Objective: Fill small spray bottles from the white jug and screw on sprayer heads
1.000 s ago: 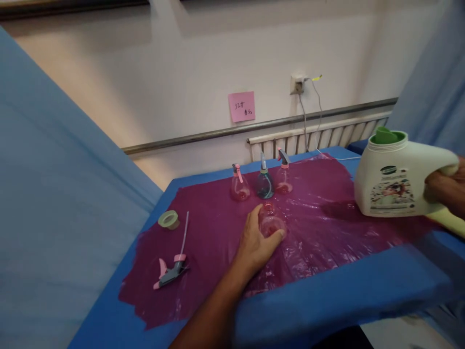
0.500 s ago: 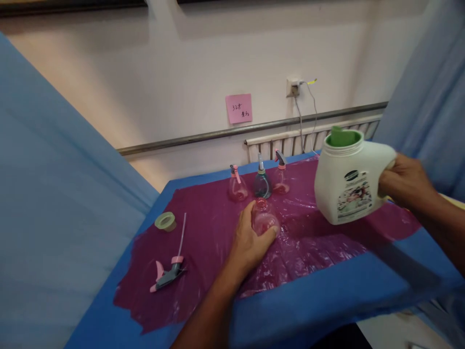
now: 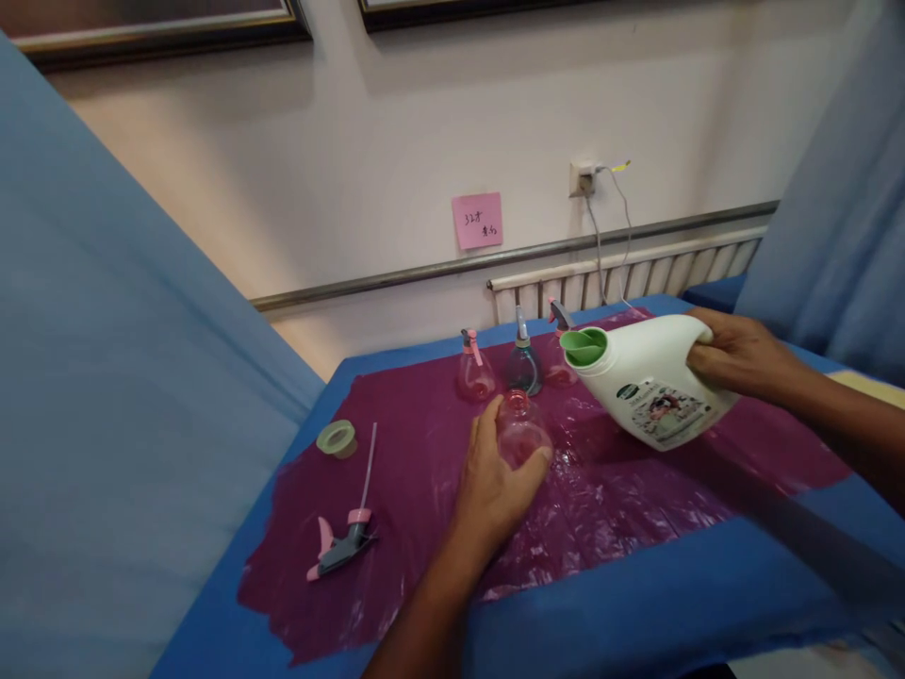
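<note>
My left hand [image 3: 496, 470] is wrapped round a clear pink spray bottle [image 3: 521, 434] with its top off, on the purple plastic sheet [image 3: 417, 434]. By its handle, my right hand [image 3: 735, 354] grips a white detergent jug [image 3: 654, 387]. The jug is tilted to the left, and its green spout [image 3: 585, 346] is above and to the right of the bottle's open neck, apart from it. No liquid is seen leaving the spout. A grey and pink spray trigger [image 3: 345, 547] with its straw lies on the left of the sheet. Near it sits a pale green cap [image 3: 337, 438].
Behind the held bottle stand a pink spray bottle [image 3: 475, 372], a dark teal one [image 3: 523, 366] and another pink one [image 3: 562, 372], partly hidden by the jug. Blue curtains [image 3: 106, 377] hang at both sides. A radiator [image 3: 636, 273] and an outlet [image 3: 584, 179] are at the wall.
The jug has gone from upright to tilted leftward, and its spout has come closer to the bottle. My left hand keeps its hold on the bottle. The view has shifted slightly.
</note>
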Available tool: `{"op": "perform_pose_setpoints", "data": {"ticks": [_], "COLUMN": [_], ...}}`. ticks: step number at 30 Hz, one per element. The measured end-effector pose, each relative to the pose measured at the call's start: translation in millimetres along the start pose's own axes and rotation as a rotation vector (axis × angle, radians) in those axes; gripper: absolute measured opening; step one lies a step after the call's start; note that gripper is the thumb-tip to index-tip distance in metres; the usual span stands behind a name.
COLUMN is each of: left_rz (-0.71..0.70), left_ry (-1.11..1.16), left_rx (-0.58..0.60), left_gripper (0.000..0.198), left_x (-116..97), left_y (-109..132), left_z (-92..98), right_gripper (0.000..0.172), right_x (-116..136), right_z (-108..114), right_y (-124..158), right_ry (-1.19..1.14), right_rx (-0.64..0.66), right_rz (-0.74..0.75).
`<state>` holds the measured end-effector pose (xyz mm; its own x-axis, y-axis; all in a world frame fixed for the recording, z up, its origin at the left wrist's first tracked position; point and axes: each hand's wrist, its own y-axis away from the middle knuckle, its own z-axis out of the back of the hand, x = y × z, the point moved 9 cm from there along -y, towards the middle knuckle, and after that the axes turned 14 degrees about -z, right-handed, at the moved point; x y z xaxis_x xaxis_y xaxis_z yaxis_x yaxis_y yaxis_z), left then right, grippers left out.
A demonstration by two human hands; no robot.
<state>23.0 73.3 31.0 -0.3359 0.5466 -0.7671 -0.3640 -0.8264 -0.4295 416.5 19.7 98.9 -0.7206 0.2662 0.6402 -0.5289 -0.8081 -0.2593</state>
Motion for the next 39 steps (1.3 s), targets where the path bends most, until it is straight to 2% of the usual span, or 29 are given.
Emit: {"op": "perform_pose_setpoints", "data": {"ticks": [4,8,11,17,23,34,39], "left_rz": [0.023,0.043,0.056,0.11,0.1,0.079,0.062], "left_ry": [0.001,-0.003,-0.012,-0.02,-0.021,0.008,-0.044], "left_rx": [0.005,0.01,-0.003,0.017,0.026,0.008,-0.013], "left_gripper": [0.093,0.094,0.093,0.093,0.084,0.084,0.082], "left_x": [1,3,4,7,1,-9,-3], "left_y": [2,1,1,3,3,1,6], "left_z": [0.1,0.2,2.0,0.9,1.1,7.8,16.0], "right_gripper": [0.025,0.043,0.049,0.042,0.024,0.023,0.021], "right_x": [-4,-8,-1,12,21,48,57], "right_z": [-8,-11,-10,-10,-20,-27,-29], "right_y": [-7,-15,-18,-16,-15,-4,1], "right_ry": [0.019,0.016,0.095,0.361,0.458,0.621,0.657], "right_rx": [0.036,0.1,0.06,-0.134,-0.132,-0.084,-0.072], "right_rz": [0.08,0.008,0.011,0.106,0.147,0.141,0.138]}}
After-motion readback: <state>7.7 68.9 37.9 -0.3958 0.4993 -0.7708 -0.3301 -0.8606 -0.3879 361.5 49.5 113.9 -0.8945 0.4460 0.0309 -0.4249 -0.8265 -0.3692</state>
